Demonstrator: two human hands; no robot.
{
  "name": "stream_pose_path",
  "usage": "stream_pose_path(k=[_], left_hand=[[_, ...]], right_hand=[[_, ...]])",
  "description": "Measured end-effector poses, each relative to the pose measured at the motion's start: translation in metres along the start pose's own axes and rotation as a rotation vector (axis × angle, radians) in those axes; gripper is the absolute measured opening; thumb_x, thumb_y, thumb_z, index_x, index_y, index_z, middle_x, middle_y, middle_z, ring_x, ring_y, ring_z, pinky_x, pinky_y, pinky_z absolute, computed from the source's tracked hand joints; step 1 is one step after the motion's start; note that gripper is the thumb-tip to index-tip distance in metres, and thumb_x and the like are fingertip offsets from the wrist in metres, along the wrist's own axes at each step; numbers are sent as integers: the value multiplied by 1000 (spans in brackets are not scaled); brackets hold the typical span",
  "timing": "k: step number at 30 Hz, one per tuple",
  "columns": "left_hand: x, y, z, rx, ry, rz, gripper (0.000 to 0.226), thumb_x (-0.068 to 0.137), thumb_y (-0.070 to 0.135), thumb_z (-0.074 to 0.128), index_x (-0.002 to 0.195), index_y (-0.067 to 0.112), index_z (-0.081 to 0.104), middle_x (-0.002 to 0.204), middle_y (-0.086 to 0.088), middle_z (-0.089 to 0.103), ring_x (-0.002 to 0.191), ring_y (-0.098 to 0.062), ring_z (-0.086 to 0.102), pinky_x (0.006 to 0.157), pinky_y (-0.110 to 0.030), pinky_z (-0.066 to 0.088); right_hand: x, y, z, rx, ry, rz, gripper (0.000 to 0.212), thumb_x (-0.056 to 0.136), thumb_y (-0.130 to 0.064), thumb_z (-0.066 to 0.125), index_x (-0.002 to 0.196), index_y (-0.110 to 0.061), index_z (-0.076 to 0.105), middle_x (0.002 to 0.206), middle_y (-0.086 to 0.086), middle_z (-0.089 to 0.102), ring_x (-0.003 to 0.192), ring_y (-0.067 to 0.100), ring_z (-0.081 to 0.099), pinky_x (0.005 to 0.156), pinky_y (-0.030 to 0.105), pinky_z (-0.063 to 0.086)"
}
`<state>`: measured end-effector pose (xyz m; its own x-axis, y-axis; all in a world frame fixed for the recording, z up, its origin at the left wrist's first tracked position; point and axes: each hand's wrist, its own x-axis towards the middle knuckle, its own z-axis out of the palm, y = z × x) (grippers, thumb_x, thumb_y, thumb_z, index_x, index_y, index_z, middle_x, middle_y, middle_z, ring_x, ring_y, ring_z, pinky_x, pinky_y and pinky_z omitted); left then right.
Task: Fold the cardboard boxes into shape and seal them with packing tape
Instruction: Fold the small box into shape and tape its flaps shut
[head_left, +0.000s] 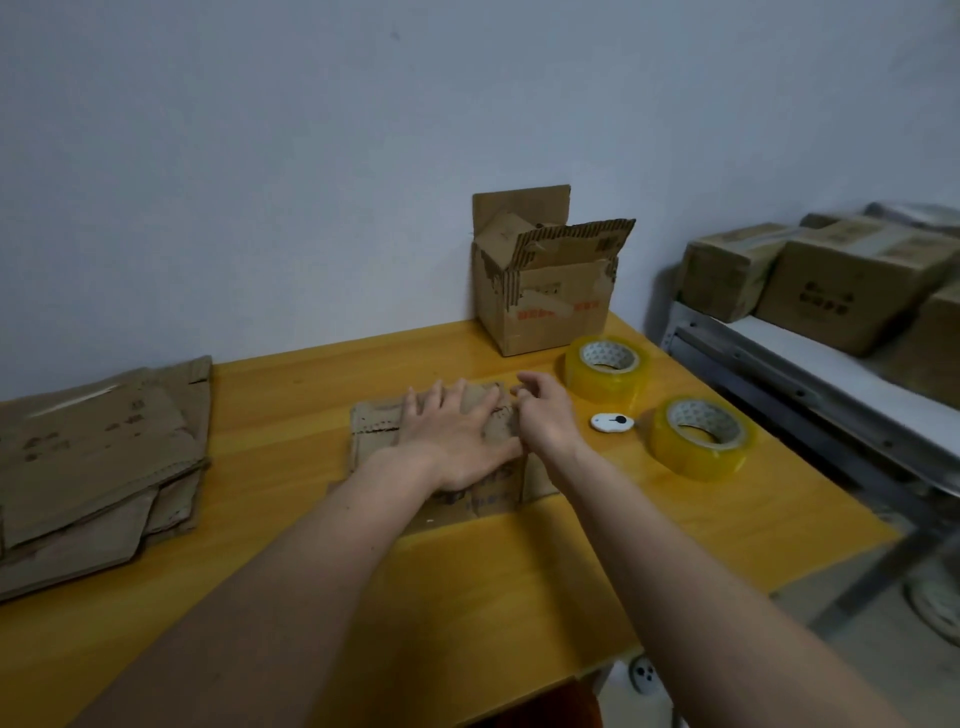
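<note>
A flattened cardboard box (374, 431) lies in the middle of the yellow wooden table (291, 395). My left hand (457, 436) rests flat on it, fingers spread. My right hand (543, 410) is at the box's right edge, fingers curled against the cardboard; whether they pinch a flap I cannot tell. Two rolls of yellowish packing tape lie to the right, one farther back (607, 368) and one nearer (701, 436). A small white cutter (612, 422) lies between them, close to my right hand.
A stack of flattened boxes (98, 462) covers the table's left end. An open, worn cardboard box (545, 291) stands upright at the back by the wall. A metal shelf (779, 364) with sealed boxes (852, 280) runs along the right.
</note>
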<state>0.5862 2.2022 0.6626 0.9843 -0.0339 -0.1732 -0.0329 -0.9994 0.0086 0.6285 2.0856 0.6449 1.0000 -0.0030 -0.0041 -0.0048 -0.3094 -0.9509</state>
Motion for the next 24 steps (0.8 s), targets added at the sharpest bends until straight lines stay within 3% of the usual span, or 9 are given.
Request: stream_pose_path(k=[3,8,11,13,15,18,21,24], left_hand=[[3,11,-2,-37,14,-7,76,84,79,12,149,44,-2,161,-2,-6,147,-30,-6,116,-55,-8],[3,17,-1,-28,38,23,63,87,74,8,146,53,-2,161,-6,-6,147,-34,-6,115,-59,-7],[2,16,0,-35,46,37,60,88,72,9,145,54,0,161,-6,-5,146,-35,-5,115,-59,-7],[2,13,1,-38,56,33,67,88,73,11,148,47,-2,161,-6,-3,146,-35,-4,115,-56,-6],[0,10,4,-43,82,12,81,86,74,13,152,30,-4,161,-4,-1,147,-32,-2,117,-51,-4],[-4,1,4,-43,114,30,94,80,79,11,153,20,2,161,-3,3,147,-29,3,118,-47,0],[-9,-5,1,-44,103,24,98,67,87,6,151,37,10,161,2,8,146,-26,7,113,-60,-1],[-13,-8,0,-26,62,-99,96,55,95,-2,143,58,7,161,-3,5,146,-32,5,105,-71,-6]], right_hand=[[4,20,-27,-251,119,-3,45,91,-2,42,135,-10,45,138,9,48,130,27,42,106,38,37],[5,60,-80,-901,264,96,49,91,-16,50,137,-5,36,143,16,38,135,34,29,113,43,24],[1,80,-105,-1046,257,215,57,90,-11,50,143,-5,27,150,14,30,142,31,19,117,52,9],[-1,86,-118,-1110,239,220,57,87,-10,55,140,-10,33,146,11,35,140,30,22,116,55,10],[-1,85,-125,-1085,232,222,48,88,-9,52,135,-14,43,143,9,41,138,30,25,113,58,15],[-7,79,-117,-776,313,200,40,92,-10,53,132,-16,48,142,7,41,137,29,25,107,59,23],[-17,62,-95,-472,392,9,39,92,-16,59,130,-11,49,140,11,44,135,32,27,105,51,32],[-25,31,-67,-259,328,-201,35,90,-15,63,123,-9,54,128,10,52,126,29,38,103,42,37]])
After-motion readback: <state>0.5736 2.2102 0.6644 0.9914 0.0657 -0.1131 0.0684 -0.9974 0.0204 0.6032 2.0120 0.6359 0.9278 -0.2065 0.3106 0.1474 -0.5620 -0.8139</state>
